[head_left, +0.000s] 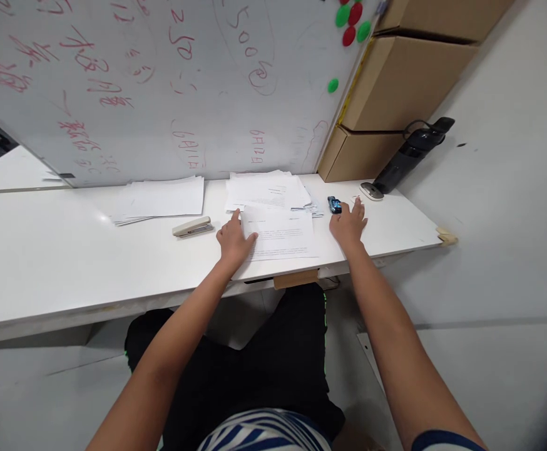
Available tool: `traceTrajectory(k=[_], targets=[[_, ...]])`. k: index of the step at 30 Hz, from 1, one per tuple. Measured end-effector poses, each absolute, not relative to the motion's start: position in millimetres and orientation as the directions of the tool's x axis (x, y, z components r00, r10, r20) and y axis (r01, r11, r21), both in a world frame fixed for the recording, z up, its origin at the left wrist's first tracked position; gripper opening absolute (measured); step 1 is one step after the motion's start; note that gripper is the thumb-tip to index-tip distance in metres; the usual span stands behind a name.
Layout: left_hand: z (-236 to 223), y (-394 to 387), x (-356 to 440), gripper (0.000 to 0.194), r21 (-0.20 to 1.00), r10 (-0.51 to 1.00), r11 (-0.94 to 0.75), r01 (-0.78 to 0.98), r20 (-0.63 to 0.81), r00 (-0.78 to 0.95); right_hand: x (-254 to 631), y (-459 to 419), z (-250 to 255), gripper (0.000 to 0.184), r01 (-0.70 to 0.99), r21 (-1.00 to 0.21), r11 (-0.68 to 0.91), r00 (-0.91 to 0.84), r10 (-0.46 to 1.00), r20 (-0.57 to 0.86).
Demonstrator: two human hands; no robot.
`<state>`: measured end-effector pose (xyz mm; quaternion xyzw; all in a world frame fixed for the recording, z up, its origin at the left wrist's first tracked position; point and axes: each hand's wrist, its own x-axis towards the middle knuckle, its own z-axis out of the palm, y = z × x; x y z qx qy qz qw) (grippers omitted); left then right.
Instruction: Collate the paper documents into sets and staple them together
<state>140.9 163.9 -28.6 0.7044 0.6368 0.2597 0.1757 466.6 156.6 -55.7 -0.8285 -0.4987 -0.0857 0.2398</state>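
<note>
In the middle of the frame, the left edge of the paper (pixel 283 235) is covered by the left hand (pixel 236 239), fingers spread. Right of it, the blue object (pixel 334 205) is placed just to the upper left of the right hand (pixel 349 225), also spread; whether it is touched cannot be told.

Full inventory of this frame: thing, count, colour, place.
Desk: one, white, across the middle
Whiteboard: one, white with red writing, behind desk
Magnets: six visible, red and green, on whiteboard
Boxes: three visible, brown, right of whiteboard
Bottle: one, black, by boxes
Mouse: one, grey, by bottle
Paper piles: two, white, along whiteboard's foot
Sheet: one on top, white, desk's near edge
Stapler: one, off-white, left of sheet
Small item: one, blue and dark, right of sheet
Legs: two, black trousers, below desk
Left hand: one, bare, on sheet
Right hand: one, bare, by small item
</note>
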Motion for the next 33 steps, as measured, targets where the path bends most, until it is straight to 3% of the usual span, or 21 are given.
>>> traceTrajectory(k=[4, 14, 19, 22, 28, 33], targets=[[-27.3, 162.7, 141.0, 0.08, 0.577, 0.987, -0.132, 0.806, 0.151, 0.054, 465.4, 153.7, -53.1, 0.057, 0.874, -0.328, -0.357, 0.475, 0.769, 0.429], [-29.3, 162.9, 140.3, 0.078, 0.594, 0.987, -0.136, 0.793, 0.154, 0.055, 466.6, 153.8, -55.4, 0.056, 0.884, -0.34, -0.32, 0.451, 0.776, 0.44], [-30.8, 162.9, 140.7, 0.076, 0.591, 0.984, -0.146, 0.794, 0.167, 0.057, 479.5, 175.0, -50.3, 0.069, 0.918, -0.317, -0.238, 0.357, 0.843, 0.402], [-30.8, 163.2, 140.9, 0.076, 0.594, 0.985, -0.141, 0.792, 0.161, 0.054, 487.0, 199.8, -41.1, 0.073, 0.951, -0.254, -0.178, 0.261, 0.901, 0.347], [-31.3, 162.9, 141.2, 0.075, 0.601, 0.987, -0.14, 0.787, 0.146, 0.064, 487.9, 229.1, -44.6, 0.08, 0.963, -0.172, -0.207, 0.23, 0.965, 0.128], [-31.6, 162.7, 140.9, 0.075, 0.6, 0.989, -0.137, 0.789, 0.133, 0.07, 489.9, 229.0, -44.0, 0.079, 0.938, -0.26, -0.229, 0.254, 0.965, 0.069]])
